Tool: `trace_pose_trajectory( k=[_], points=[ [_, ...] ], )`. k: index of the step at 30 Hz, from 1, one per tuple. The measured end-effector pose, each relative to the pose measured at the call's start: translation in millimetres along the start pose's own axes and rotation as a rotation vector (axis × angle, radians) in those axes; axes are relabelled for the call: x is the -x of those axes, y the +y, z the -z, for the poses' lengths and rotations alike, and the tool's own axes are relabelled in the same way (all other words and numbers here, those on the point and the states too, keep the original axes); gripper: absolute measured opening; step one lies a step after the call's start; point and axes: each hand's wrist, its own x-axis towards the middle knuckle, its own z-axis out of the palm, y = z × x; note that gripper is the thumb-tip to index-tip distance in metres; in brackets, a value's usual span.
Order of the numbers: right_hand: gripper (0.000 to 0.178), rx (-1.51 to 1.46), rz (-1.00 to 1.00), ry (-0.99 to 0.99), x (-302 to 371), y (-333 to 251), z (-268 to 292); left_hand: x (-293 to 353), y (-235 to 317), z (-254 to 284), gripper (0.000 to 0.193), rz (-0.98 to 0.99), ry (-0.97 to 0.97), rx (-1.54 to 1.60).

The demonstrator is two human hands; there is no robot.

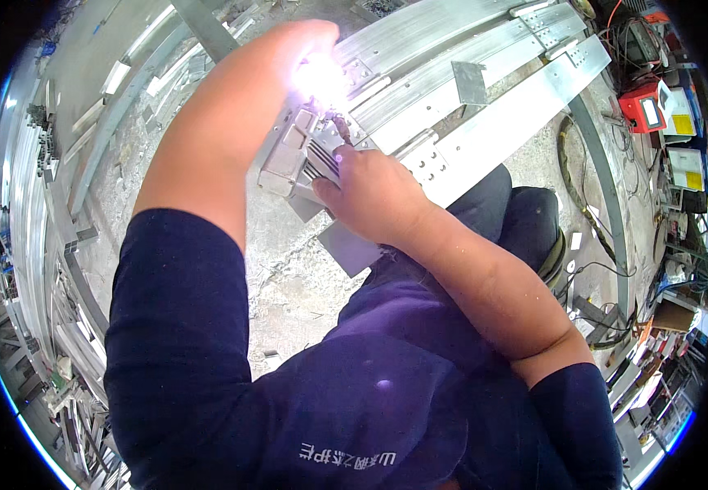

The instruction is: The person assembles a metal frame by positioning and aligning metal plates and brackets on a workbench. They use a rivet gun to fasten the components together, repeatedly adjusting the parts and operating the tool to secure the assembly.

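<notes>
A white-violet arc glares at the end of the metal profiles. My right hand [378, 194] closes around a welding torch [341, 127], whose dark, narrow head points into the light. My left arm reaches beyond the glare, and my left hand [321, 34] is mostly hidden by the arm and washed out. Its fingers do not show. Beside my right hand sits a silver metal bracket [282, 163] with a boxy recess and dark slots. Long silver rails [525, 122] run from it to the upper right, with bolted or drilled plates across them.
One thin grey plate [470, 82] lies across the rails; another grey plate [351, 248] sits below the bracket. Long metal profiles [31, 237] crowd the left side. At the right are a red machine [642, 107], a cable [568, 163] and a dark steel frame bar [595, 155].
</notes>
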Motion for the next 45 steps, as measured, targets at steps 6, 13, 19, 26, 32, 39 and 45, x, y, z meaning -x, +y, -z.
trace_pose_trajectory(
  k=[6,13,19,26,32,39,45],
  points=[
    [0.044,0.021,0.025,0.015,0,9,-5,34,-114,-68,0.064,0.143,0.637,0.875],
    [0.039,0.064,0.012,-0.016,1,5,-1,151,-208,-355,0.052,0.769,0.287,0.448],
    [0.044,0.010,0.036,0.045,7,12,-9,234,-82,-547,0.026,0.622,-0.298,0.432],
    [0.043,0.019,0.064,0.072,12,8,-12,256,30,-599,0.027,1.001,-0.252,1.096],
    [0.042,0.030,0.049,0.076,17,11,-13,206,25,-532,0.043,0.851,-0.003,1.155],
    [0.042,-0.008,0.051,0.025,29,1,-13,195,18,-490,0.043,0.784,0.138,1.117],
    [0.043,0.093,0.077,0.056,19,2,-20,191,71,-489,0.045,0.839,-0.079,1.184]
  ],
)
